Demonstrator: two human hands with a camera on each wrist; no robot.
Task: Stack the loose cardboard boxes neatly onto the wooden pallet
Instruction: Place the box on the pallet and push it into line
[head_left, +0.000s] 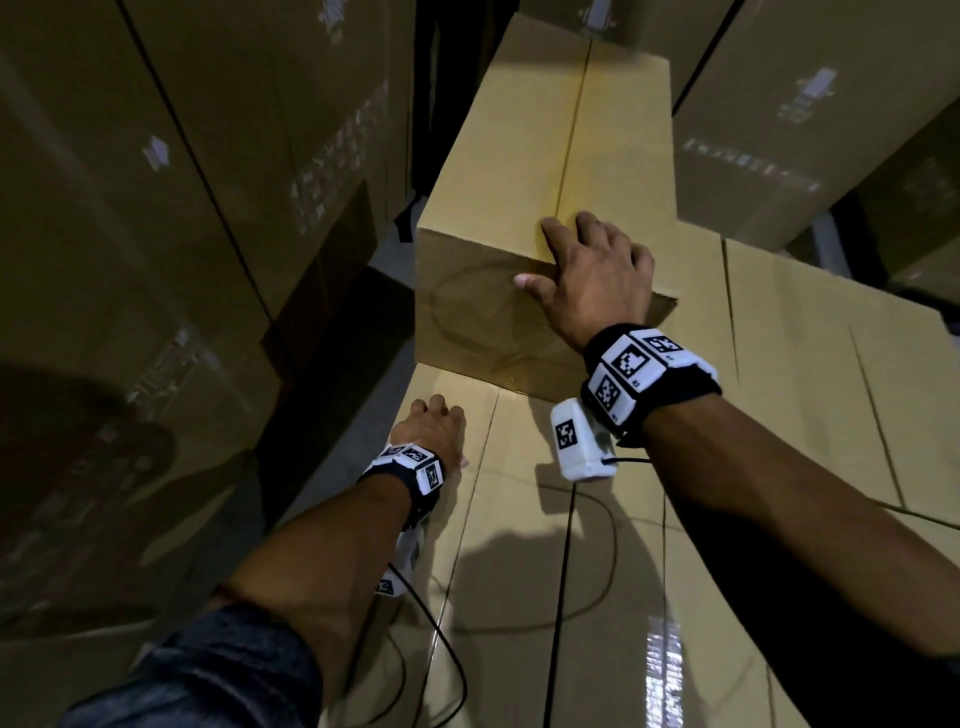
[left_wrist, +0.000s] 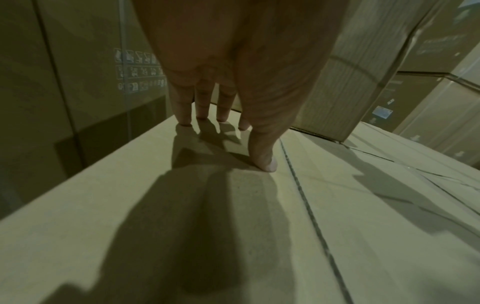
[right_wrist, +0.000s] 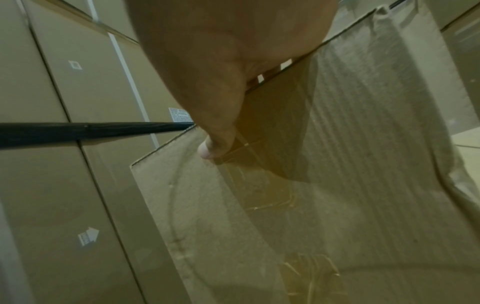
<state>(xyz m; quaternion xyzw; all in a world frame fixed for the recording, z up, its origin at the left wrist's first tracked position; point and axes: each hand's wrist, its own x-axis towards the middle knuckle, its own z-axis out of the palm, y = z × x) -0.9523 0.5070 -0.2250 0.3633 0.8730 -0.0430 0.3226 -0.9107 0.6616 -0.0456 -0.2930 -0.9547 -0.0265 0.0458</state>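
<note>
On top of the flat layer of tan cardboard boxes (head_left: 613, 597), a long tan cardboard box (head_left: 550, 156) with a taped centre seam lay angled away from the person. Their right hand (head_left: 587, 280) reached forward, arm extended, fingers draped over the box's near top edge and thumb pressed against its end face, a loose grip rather than a closed one. The left hand (head_left: 431, 431) sat lower, fingers straight and spread, tips and thumb (left_wrist: 262, 152) planted on the layer's top near its left edge. Whether the palm touched was unclear. Tall stacked printed cartons (head_left: 156, 182) stood close on the left.
</note>
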